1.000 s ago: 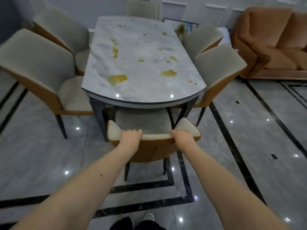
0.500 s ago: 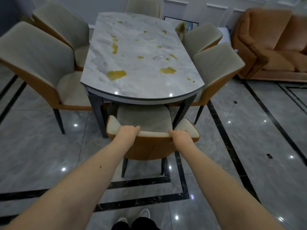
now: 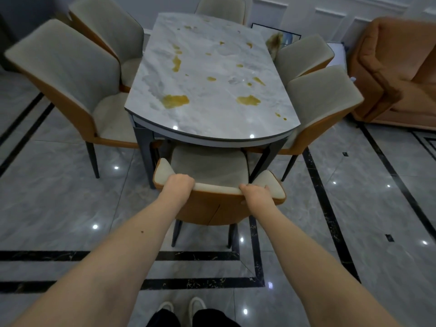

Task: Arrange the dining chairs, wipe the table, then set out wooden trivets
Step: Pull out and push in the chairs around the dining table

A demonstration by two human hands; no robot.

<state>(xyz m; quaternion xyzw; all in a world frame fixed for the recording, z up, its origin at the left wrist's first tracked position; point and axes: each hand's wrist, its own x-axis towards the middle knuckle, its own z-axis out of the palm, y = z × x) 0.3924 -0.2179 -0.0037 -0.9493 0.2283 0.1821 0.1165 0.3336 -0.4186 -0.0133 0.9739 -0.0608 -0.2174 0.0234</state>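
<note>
- Both grips clenched on near chair [image 3: 210, 166] top rail: left hand [image 3: 178, 185] w/ fingers over, right hand [image 3: 254, 190] same.
- Seat sits fwd of grips, partly under desk [image 3: 212, 123] edge.
- Push axis: straight ahead along desk's long axis; hands abt level, neither nearer.

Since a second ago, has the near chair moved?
No, not visibly. The chair sits as far from the table edge as before; left hand and right hand hold its back.
</note>
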